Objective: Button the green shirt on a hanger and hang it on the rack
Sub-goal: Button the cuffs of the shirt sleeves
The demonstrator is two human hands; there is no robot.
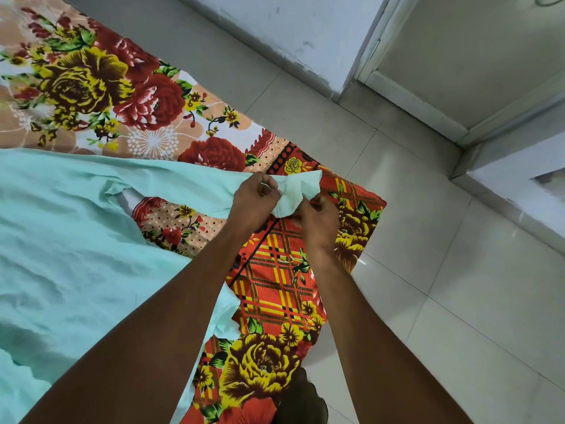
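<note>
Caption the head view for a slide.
Both hands, left and right, pinch the green shirt's cuff over a floral sheet.

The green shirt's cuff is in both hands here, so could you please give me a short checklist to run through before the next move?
1. Left hand grips the sleeve end of the green shirt: ok.
2. Right hand pinches the cuff from the other side: ok.
3. Cuff button and buttonhole lined up: cannot tell, the folded cloth and fingers hide them.
4. Shirt supported, lying on the floral bedsheet and not on the floor: ok.
5. Hanger in the shirt: cannot tell, none shows in this view.
6. Rack within reach: cannot tell, it is not in view.
</note>
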